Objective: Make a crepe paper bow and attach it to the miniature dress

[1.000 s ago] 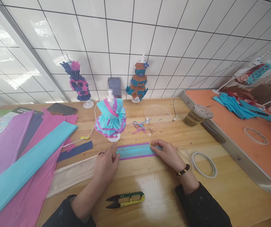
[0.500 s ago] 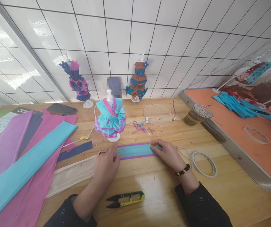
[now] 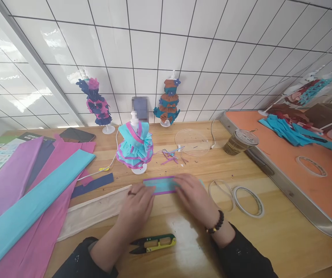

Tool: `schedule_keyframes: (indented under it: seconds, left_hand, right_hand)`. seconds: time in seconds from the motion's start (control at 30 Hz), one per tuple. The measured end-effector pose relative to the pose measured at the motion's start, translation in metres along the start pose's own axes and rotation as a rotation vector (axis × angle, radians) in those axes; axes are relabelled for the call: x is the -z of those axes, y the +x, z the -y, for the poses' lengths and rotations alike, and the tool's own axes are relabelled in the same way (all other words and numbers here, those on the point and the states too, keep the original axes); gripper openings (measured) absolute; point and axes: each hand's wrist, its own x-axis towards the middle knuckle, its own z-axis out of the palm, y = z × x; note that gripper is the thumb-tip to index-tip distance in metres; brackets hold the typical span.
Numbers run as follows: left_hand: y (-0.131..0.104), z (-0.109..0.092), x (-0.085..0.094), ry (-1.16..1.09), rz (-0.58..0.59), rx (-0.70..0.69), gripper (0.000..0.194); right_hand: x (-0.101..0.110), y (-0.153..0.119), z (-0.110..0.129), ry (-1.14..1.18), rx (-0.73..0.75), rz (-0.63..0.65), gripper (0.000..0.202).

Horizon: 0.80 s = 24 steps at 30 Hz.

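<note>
Three dressed mannequins stand beyond the one turquoise strip, which is partly hidden; left hand at the strip's left end — fingers close together, pinching or pressing, can't tell; one pair of snips on its near side; right hand covering its right part — fingers blurred, grip unreadable; right of the strip, one cup, two tape rings.

Print on the leaflet and tape ring is unreadable.
</note>
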Motion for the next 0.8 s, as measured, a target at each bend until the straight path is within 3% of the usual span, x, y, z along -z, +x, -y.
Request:
schedule_keyframes:
  seconds: [0.1,0.3,0.63,0.8]
  left_hand:
    - [-0.001,-0.005,-0.003,-0.014,0.069,-0.148,0.030]
    - [0.000,-0.004,-0.007,0.060,0.146,-0.153,0.028]
    - [-0.003,-0.002,-0.009,0.063,0.118,-0.109,0.028]
    - [-0.006,0.000,-0.012,0.073,0.102,-0.079,0.030]
  right_hand:
    - [-0.019,-0.003,0.025,0.047,0.157,0.069,0.035]
    - [-0.045,-0.012,0.039,-0.033,0.160,0.141,0.037]
    - [-0.045,-0.022,0.030,-0.108,-0.025,0.094,0.028]
    - [-0.039,-0.032,0.018,-0.118,-0.090,0.065,0.036]
